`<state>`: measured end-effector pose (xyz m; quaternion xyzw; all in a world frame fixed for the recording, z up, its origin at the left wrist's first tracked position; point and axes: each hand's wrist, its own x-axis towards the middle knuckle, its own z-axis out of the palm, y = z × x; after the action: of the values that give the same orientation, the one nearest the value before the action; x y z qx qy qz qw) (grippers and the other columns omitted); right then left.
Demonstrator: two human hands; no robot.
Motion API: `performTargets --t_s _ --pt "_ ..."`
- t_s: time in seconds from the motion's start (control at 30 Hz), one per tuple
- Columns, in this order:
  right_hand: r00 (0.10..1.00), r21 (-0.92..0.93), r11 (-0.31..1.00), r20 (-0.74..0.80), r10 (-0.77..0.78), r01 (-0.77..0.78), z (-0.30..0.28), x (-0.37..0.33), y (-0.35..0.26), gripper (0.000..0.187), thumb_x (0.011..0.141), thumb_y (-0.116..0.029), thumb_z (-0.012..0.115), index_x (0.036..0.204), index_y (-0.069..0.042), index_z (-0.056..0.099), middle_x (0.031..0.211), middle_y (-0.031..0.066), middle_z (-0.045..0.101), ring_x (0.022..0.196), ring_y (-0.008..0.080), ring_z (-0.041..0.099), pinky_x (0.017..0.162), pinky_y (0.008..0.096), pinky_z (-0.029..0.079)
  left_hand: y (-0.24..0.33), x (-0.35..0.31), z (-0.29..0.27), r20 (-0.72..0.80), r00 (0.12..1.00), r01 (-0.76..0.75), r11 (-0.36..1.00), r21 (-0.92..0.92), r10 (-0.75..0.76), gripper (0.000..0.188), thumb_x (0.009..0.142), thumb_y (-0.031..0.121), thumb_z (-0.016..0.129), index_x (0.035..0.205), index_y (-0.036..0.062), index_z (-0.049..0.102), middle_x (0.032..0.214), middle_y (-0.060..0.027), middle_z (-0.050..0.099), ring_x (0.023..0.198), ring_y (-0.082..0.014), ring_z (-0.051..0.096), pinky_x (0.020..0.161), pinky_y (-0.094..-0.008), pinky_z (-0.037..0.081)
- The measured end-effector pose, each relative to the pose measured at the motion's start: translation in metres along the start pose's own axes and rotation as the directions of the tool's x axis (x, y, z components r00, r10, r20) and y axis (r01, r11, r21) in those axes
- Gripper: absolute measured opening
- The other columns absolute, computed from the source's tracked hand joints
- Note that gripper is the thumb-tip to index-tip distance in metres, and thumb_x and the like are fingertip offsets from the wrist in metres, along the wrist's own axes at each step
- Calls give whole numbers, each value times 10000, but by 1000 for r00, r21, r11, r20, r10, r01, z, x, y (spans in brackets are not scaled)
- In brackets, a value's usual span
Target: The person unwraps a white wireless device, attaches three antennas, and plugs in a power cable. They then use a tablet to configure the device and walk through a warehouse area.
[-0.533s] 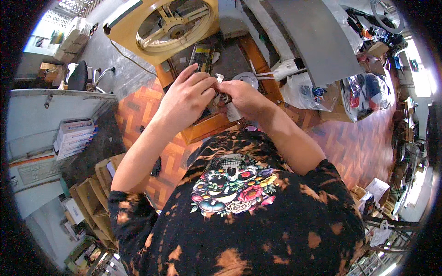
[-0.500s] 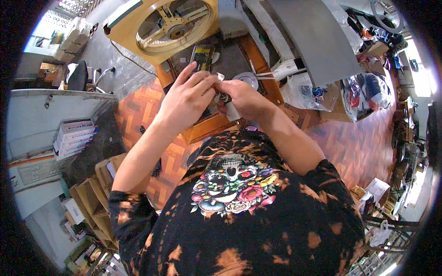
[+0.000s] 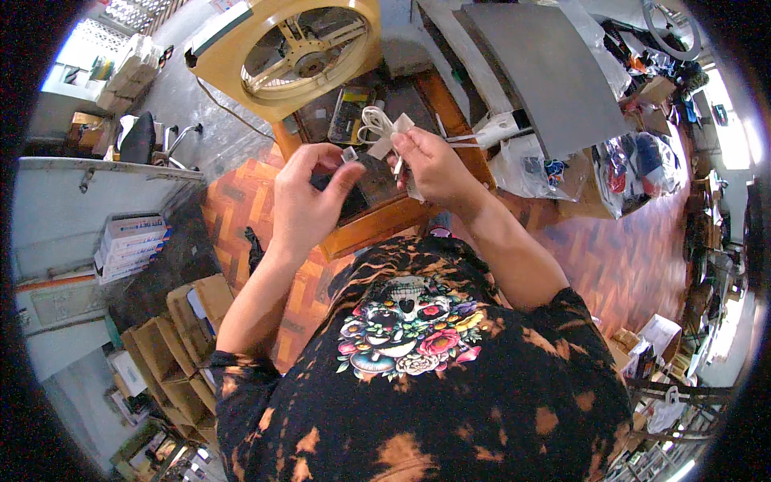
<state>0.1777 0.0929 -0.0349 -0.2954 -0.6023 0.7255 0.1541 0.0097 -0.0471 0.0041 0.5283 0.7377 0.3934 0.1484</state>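
Note:
Between the thumb and fingers of my left hand is a small clear-and-white piece, too small to name surely. My right hand grips a coiled white cable by its bundled part. Pale flat pieces stick out around the fingers of that hand, and a thin end of the cable hangs below them. A gap separates the two hands. Both are held above a wooden-framed table with a dark top. On it, beyond the hands, lies a clear-lidded tray with black and yellow parts.
A yellowish fan in a square frame stands at the far side. To the right are a large grey panel and a box with plastic bags. Cardboard boxes stand at the lower left, above a parquet floor.
My hands were together and have drawn apart, the left one moving left and down. The coiled white cable now shows in my right hand, and the small piece in my left.

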Motion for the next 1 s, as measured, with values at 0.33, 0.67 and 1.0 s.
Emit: performTargets --t_s 0.33,0.67,1.0 --pt "967 -245 936 45 -250 253 12 -3 -16 331 1107 -280 441 1044 -5 613 817 39 609 716 122 551 644 305 466 -11 1 17 250 914 397 573 -716 -320 168 918 103 782 1034 3 714 927 -16 730 840 -71 647 796 -238 524" --pt "962 -423 865 76 -264 271 18 -8 -31 310 1062 -253 503 1140 24 615 948 259 696 915 431 684 788 455 523 -20 3 21 279 907 405 470 -785 -316 139 918 60 768 1014 9 682 923 -20 725 850 -78 658 793 -240 534" --pt "920 -426 822 70 -385 377 20 -4 -31 275 1056 -236 498 1076 18 601 968 276 682 940 479 658 780 484 519 -25 2 15 326 925 351 106 -930 -197 294 910 37 764 1168 15 624 1071 -64 712 873 -148 687 791 -304 555"
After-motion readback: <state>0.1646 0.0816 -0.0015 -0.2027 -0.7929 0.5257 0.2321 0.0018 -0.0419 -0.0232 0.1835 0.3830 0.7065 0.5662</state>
